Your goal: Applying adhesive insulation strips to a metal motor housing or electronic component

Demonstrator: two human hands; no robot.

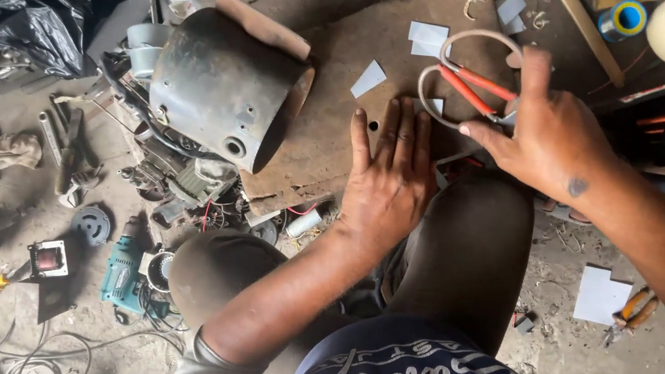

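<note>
Dusty concrete floor (580,370) littered with scrap parts (180,185).

We note the left hand (387,177) lying flat, palm down, fingers straight and close together, thumb spread to the side. Its forearm runs bare down toward the body, elbow bent near the raised knee. The right hand (543,135) is held further out, palm down, index finger extended forward, thumb reaching sideways, remaining fingers curled under. The right forearm enters from the right edge.
</note>
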